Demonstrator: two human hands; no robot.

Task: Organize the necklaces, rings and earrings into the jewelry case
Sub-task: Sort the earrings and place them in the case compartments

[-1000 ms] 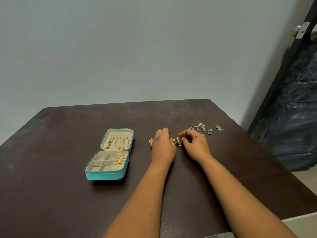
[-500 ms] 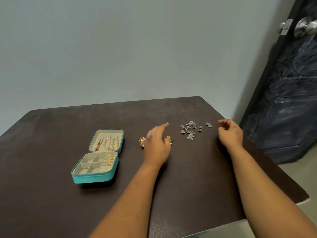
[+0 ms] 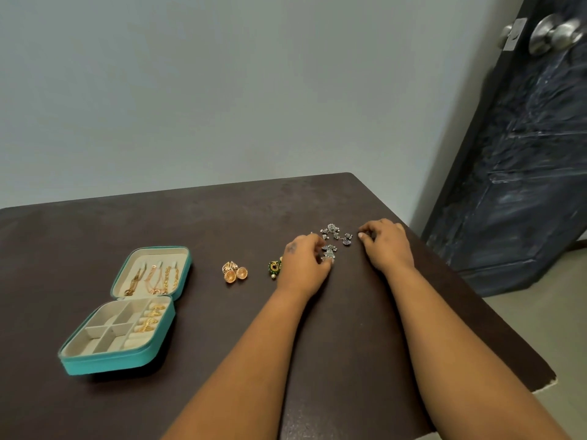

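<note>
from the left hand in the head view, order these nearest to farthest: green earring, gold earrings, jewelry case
From the left hand:
1. green earring, just left of the hand
2. gold earrings, farther left, mid-table
3. jewelry case, far left, open

Soft, even, rather dim indoor light falls from overhead. The jewelry case (image 3: 120, 315) casts a faint shadow on the dark table (image 3: 95, 223) at its near side. The doorknob (image 3: 552, 34) far right shows mild glare. Wide-angle distortion bends the edges; small pieces look slightly soft.
</note>
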